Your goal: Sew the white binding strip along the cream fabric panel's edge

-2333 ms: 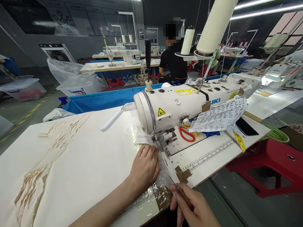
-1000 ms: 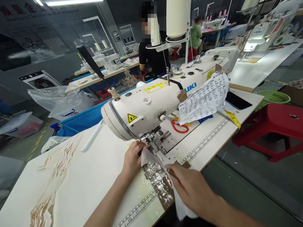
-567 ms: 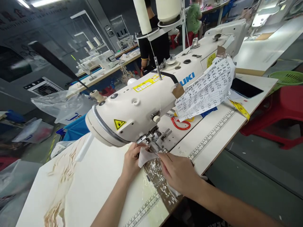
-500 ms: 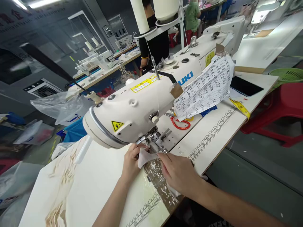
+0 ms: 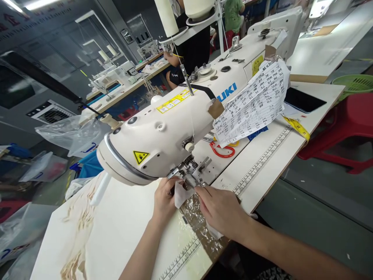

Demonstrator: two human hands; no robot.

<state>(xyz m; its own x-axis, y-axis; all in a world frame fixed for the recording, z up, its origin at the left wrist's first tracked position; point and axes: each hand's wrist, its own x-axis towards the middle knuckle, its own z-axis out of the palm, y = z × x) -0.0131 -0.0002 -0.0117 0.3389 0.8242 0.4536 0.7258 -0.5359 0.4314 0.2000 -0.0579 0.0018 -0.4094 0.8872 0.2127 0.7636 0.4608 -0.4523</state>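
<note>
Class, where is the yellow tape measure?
In the head view, the yellow tape measure lies at right, by the table edge, below the black phone and beside the printed ruler.

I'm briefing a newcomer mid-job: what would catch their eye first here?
The white sewing machine fills the middle, a sheet of figures hanging at its side. Below its head, the left hand and right hand flank pale cloth.

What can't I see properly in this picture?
In the head view:
- Middle of the white cloth: hidden by the right hand.
- Part of the red loop: hidden by the hanging paper.
- Much of the paper's writing: too small to read.
- Top of the wide thread cone: cut off by the upper edge.
</note>
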